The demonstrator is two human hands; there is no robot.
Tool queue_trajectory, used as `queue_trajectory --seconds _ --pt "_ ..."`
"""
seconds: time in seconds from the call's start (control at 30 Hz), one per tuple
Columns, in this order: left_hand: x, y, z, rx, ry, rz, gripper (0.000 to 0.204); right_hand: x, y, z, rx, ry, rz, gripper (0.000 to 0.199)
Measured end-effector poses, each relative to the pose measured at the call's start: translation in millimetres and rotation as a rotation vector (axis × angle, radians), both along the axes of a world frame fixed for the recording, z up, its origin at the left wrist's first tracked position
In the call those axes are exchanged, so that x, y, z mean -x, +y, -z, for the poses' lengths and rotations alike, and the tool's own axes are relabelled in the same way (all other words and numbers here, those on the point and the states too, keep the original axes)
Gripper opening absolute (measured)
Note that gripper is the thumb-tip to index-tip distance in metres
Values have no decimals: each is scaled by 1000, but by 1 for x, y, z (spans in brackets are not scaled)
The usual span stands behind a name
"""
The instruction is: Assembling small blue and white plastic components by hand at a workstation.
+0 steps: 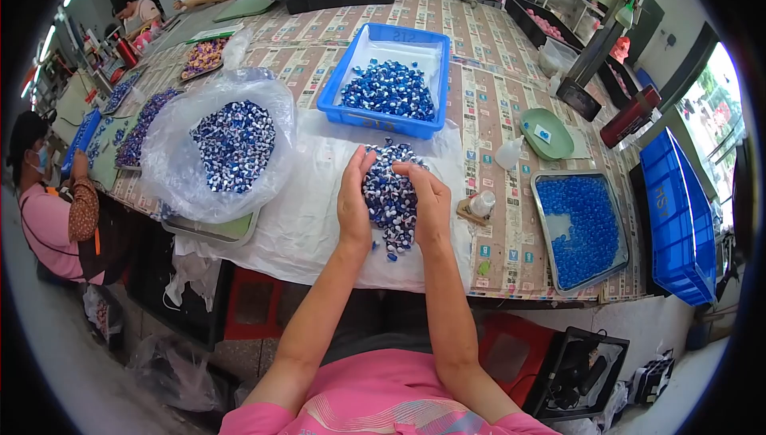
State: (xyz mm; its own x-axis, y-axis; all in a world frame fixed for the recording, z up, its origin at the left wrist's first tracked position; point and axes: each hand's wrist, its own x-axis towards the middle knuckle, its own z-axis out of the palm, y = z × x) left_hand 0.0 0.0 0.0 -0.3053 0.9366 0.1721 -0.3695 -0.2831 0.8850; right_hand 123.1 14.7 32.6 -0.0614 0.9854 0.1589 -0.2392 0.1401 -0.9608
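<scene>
A loose pile of small blue, white and silvery pieces (391, 204), like beads or rhinestones, lies on a white sheet (307, 220) in front of me. My left hand (354, 200) flanks the pile on the left, fingers stretched forward and the palm turned inward. On the right side my right hand (425, 202) faces it, fingers extended and slightly curved over the pile's edge. Both hands touch the pieces without closing on them. Just beyond stands a blue plastic bin (325, 97) with more such pieces on a white lining.
Left of my hands, a clear plastic bag (163, 144) of similar pieces rests on a tray. To the right are a metal tray (546, 232) of blue beads, a green dish (558, 124), a white bottle (508, 153) and a small jar (482, 204). Other people sit along the table's left side.
</scene>
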Motion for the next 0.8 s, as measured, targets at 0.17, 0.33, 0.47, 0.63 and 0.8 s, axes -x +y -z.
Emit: queue_trajectory --seconds 0.17,0.33,0.47,0.63,0.8 --pt "3 -12 5 2 52 -115 52 -3 -12 -3 39 -5 0 35" --pt "16 -25 -8 -22 486 -243 53 6 -9 17 -45 84 52 37" --pt "-2 -41 -1 -58 831 -256 70 -30 -3 7 -48 30 -12 35" --pt "30 -37 21 73 1463 81 115 -29 -17 40 10 -11 18 32" --pt "-3 25 22 1 1514 46 117 -61 3 26 -142 -124 -4 29"
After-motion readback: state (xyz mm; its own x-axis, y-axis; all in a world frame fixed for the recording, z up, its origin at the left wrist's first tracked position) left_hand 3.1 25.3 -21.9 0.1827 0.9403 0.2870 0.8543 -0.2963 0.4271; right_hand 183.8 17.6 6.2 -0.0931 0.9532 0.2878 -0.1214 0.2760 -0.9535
